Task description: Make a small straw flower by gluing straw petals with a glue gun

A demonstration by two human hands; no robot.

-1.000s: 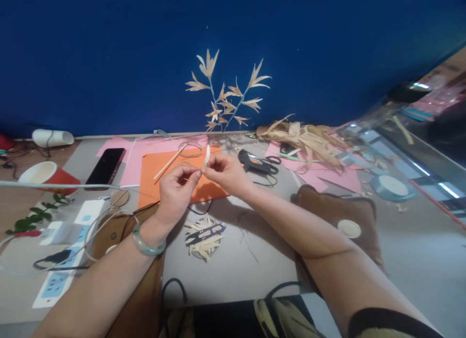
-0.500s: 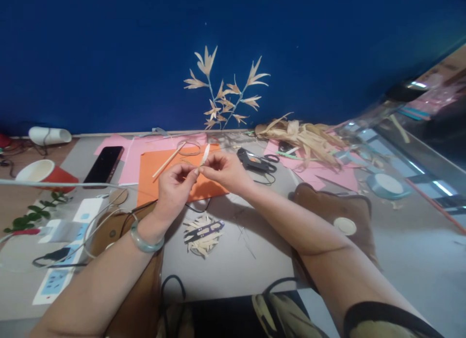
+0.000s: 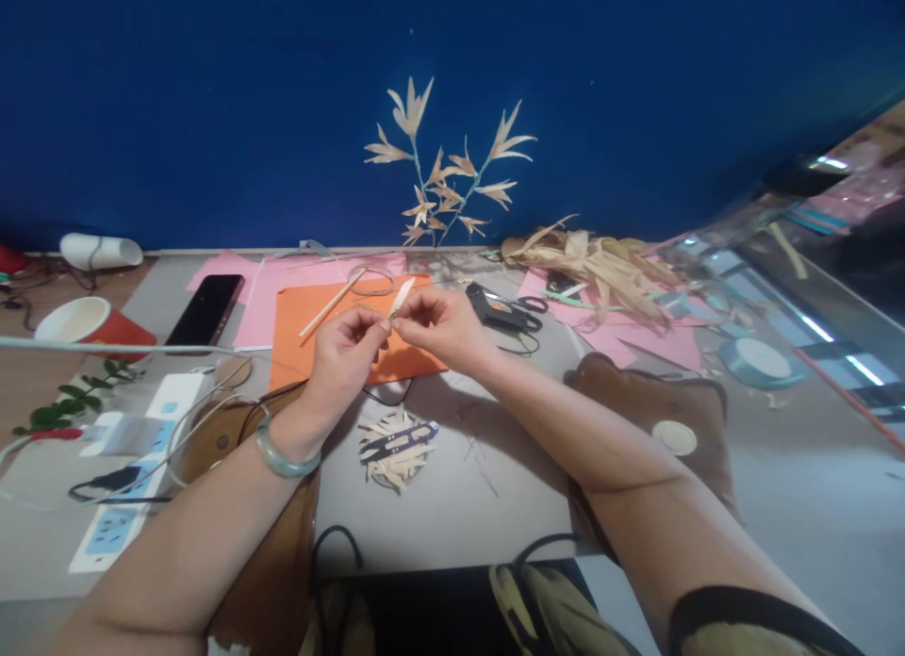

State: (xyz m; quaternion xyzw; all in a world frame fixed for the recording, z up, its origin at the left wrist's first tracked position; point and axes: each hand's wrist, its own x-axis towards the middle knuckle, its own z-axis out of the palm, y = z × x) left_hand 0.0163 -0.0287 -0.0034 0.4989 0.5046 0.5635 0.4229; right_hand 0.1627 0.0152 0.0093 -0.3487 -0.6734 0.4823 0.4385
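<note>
My left hand (image 3: 350,352) and my right hand (image 3: 444,328) meet fingertip to fingertip over an orange sheet (image 3: 289,321). Both are closed in a pinch. A pale, pointed strip of dried husk (image 3: 403,296) rises from between the fingers; its lower end is hidden by them. Just behind lie a thin wooden stick (image 3: 331,304) and a loop of thin cord or wire (image 3: 374,273). Nearer me, small thread snips (image 3: 400,441) rest on a heap of cut pale husk pieces (image 3: 396,475).
Dried-husk flowers on a branched stem (image 3: 452,189) stand against the blue wall. A husk bundle (image 3: 590,270), a black glue-gun-like tool (image 3: 495,307) and a ribbon roll (image 3: 760,359) lie right. Left are a phone (image 3: 205,312), paper cup (image 3: 91,324) and power strip (image 3: 113,533) with cables.
My view has shifted slightly. Both hands stay pinched together over the orange sheet, with the husk strip still between them and only small finger movement.
</note>
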